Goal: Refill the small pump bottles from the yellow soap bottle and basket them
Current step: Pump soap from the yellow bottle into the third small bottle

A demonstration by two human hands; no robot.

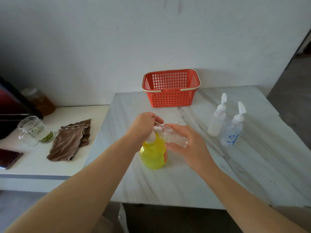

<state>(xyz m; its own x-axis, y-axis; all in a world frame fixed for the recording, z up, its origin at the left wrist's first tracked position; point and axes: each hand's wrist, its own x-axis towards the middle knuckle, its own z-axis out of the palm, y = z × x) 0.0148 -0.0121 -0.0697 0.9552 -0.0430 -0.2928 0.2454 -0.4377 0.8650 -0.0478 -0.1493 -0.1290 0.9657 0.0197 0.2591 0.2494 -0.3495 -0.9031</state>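
Observation:
The yellow soap bottle (pixel 153 154) stands upright on the marble table (pixel 193 179), near its middle. My left hand (pixel 143 125) is curled over its white pump head. My right hand (pixel 188 145) grips a small clear bottle (pixel 173 137) tilted on its side, its open mouth at the pump's nozzle; no pump is on it. Two small pump bottles stand to the right with white pumps on: a cloudy one (pixel 216 122) and a clear one with a blue heart label (pixel 231 133). The red basket (pixel 170 98) sits at the table's far edge with nothing visible inside.
A lower white surface on the left carries a folded brown cloth (pixel 70 140), a glass mug (pixel 32 130), a jar of amber contents (pixel 41 101), a dark phone (pixel 9 158) and a dark appliance (pixel 11 106). A wall rises behind the basket.

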